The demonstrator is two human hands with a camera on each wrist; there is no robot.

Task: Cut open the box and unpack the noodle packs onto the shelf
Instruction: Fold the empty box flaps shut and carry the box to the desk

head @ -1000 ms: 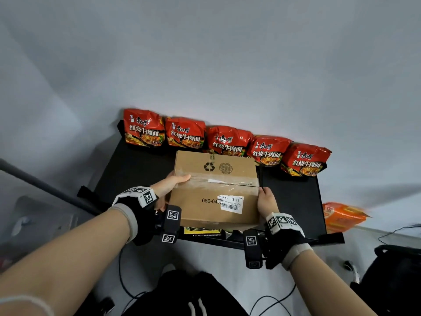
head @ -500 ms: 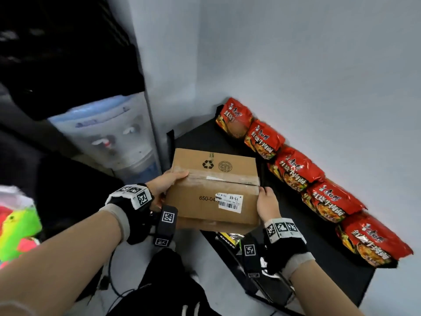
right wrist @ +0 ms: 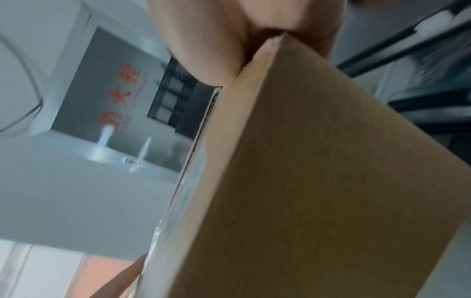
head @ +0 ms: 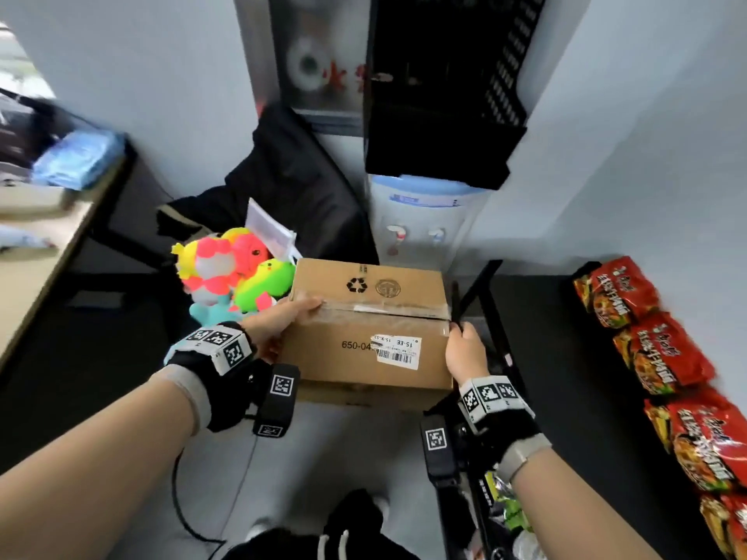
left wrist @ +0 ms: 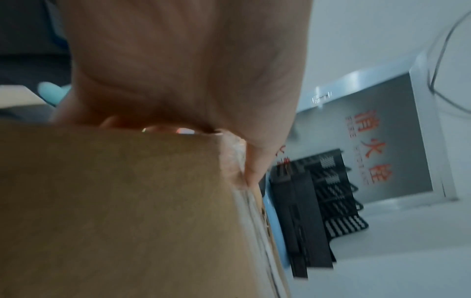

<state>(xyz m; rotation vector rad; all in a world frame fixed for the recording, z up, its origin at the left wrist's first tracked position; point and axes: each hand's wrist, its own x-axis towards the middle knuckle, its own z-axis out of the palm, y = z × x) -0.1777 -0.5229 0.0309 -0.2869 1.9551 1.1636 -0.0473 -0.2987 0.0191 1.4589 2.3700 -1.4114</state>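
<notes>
A brown cardboard box [head: 366, 337] with a taped seam and a white barcode label hangs in the air between both hands, left of the shelf. My left hand [head: 279, 323] grips its left end, thumb on top. My right hand [head: 465, 351] grips its right end. The left wrist view shows the box side [left wrist: 114, 211] under my palm; the right wrist view shows the box [right wrist: 318, 181] with my thumb on its top edge. Several red noodle packs [head: 663, 357] stand in a row against the wall on the black shelf [head: 545, 317].
A water dispenser [head: 420, 220] stands behind the box, with a black rack [head: 440, 95] above it. Bright plush toys [head: 234, 272] lie to the left beside a black bag [head: 291, 196]. A desk edge [head: 48, 252] runs at far left. Packets [head: 505, 507] sit on the lower shelf.
Both hands have carried the box off the shelf and swung it left. The view turned with it, so the noodle packs now sit at the right edge.
</notes>
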